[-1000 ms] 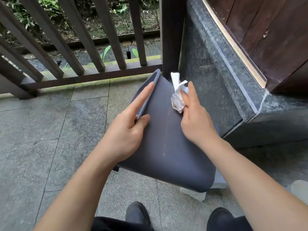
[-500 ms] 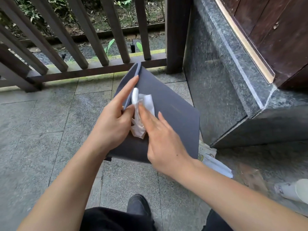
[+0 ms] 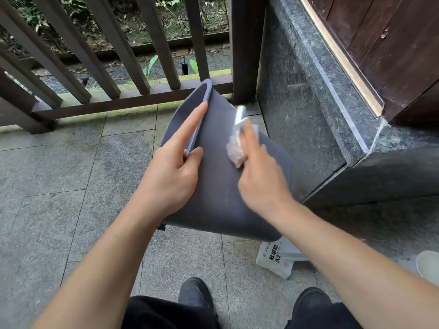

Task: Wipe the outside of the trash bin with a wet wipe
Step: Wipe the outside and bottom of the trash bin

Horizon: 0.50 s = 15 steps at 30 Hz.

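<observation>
Grey trash bin (image 3: 221, 186): right hand (image 3: 261, 186), fingers pinching the wet wipe (image 3: 235, 148), has swept back rightward from the rim; left hand (image 3: 171, 176) stays clamped there; wiping continues.

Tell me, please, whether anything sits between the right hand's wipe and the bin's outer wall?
Nothing visible does. The right hand presses the wet wipe straight onto the outer wall of the trash bin, while the left hand grips the rim, clear of it.
</observation>
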Tool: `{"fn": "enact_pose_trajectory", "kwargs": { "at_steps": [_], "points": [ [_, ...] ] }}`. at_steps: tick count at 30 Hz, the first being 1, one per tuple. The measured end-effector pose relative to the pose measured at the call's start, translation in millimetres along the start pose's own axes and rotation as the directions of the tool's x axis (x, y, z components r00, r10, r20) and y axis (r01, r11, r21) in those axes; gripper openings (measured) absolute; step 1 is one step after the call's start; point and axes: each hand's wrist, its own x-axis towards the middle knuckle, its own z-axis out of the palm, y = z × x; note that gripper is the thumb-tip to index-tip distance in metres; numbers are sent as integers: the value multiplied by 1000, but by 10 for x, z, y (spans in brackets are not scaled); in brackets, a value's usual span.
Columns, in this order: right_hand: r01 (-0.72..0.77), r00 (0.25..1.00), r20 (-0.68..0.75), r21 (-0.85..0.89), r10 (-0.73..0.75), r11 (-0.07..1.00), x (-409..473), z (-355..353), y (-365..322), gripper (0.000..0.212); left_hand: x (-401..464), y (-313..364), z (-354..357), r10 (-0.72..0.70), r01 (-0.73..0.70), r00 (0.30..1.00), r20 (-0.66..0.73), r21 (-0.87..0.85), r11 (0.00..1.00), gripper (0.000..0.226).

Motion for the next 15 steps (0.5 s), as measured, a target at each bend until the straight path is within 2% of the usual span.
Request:
{"fn": "enact_pose_trajectory", "kwargs": {
  "at_steps": [2, 5, 7, 8, 10, 12, 13, 15],
  "points": [
    [144, 988, 50, 52, -147, 988, -190, 130, -225, 89, 22, -40, -8, 0, 0, 1000, -10, 1, 1000, 73],
    [346, 932, 78, 93, -353, 934, -333, 257, -358, 91, 19, -19, -63, -18, 17, 999, -46, -22, 1000, 73],
    [395, 913, 78, 67, -400, 916, -236, 236, -267, 88, 22, 2, -94, -15, 14, 997, -71, -12, 1000, 74],
    [343, 937, 53, 47, -345, 938, -158, 200, -183, 86, 21, 8, -107, -14, 13, 996, -84, -8, 1000, 75],
    [69, 998, 9, 10, -69, 998, 19, 90, 46, 86, 14, 1, -142, -21, 18, 993, -120, -27, 999, 75],
    [-215, 977, 7, -10, 215, 977, 147, -31, 318, 87, 0, -7, -164, -26, 18, 989, -146, -56, 998, 75],
    [-303, 953, 15, -4, 303, 953, 175, -83, 407, 86, -10, -2, -164, -24, 14, 989, -149, -68, 998, 75],
    [-366, 930, 31, -16, 366, 930, 170, -114, 419, 87, -21, 15, -145, -22, 11, 991, -133, -85, 996, 75]
  ]
}}
